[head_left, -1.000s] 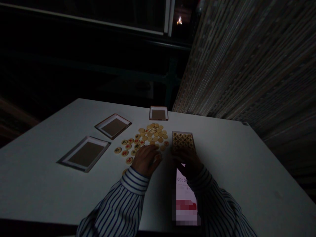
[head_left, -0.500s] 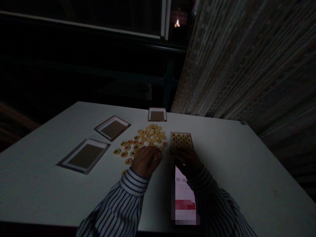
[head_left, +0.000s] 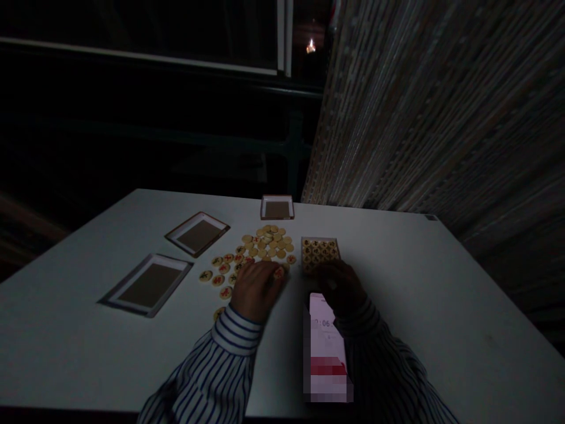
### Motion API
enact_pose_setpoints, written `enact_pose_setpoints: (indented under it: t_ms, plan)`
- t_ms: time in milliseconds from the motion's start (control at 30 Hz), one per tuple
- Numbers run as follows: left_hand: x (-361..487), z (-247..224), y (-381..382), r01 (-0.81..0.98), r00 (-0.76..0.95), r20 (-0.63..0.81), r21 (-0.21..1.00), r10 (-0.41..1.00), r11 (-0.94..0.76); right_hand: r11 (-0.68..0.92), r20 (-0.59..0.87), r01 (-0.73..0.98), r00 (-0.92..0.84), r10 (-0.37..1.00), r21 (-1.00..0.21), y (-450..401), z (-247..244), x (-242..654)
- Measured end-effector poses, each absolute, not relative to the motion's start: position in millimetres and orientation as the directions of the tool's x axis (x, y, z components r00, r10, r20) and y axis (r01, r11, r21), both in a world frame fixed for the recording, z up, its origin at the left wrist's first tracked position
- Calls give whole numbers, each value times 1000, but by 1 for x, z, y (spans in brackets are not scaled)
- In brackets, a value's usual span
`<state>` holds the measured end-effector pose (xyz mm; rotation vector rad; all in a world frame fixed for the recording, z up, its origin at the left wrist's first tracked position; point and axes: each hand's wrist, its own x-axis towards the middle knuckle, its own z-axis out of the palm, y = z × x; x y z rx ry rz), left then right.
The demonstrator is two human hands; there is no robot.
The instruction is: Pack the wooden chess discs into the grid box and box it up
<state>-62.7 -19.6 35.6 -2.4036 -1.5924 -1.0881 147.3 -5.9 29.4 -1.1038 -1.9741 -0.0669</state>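
Note:
My left hand [head_left: 256, 290] is closed at the near edge of the scattered pieces, with a red-marked Chinese chess piece [head_left: 278, 272] at its thumb and fingertips. Round wooden Chinese chess pieces [head_left: 217, 280] lie loose around it, some with red or black characters up, others blank side up. Over the near end of a shallow box [head_left: 302, 254] is my right hand [head_left: 342, 287], its fingers curled down. Whatever they grip is hidden in shadow. Rows of black-marked pieces [head_left: 321, 250] fill the visible part of that box.
A lit phone [head_left: 327, 341] showing a timer lies below the box, partly behind my right arm. Three shallow trays stand on the white table [head_left: 441, 306]: one at left [head_left: 150, 284], one behind it [head_left: 198, 234], one at the back [head_left: 277, 208]. A string curtain [head_left: 388, 106] hangs at right.
The view has shifted slightly. My right hand has drawn back a little from the box, showing more of the phone's top. My left hand stays among the loose pieces.

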Motion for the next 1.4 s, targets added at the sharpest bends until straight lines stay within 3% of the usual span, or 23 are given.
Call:
enact_pose_setpoints:
  t_ms: [1133, 1400]
  plan:
    - [-13, 55, 13, 817, 246, 616, 284, 748, -502, 526, 686, 684, -52, 726, -505, -1, 43, 165]
    - [-7, 37, 25, 816, 220, 627, 302, 747, -493, 452, 578, 612, 10, 816, -649, 5, 38, 168]
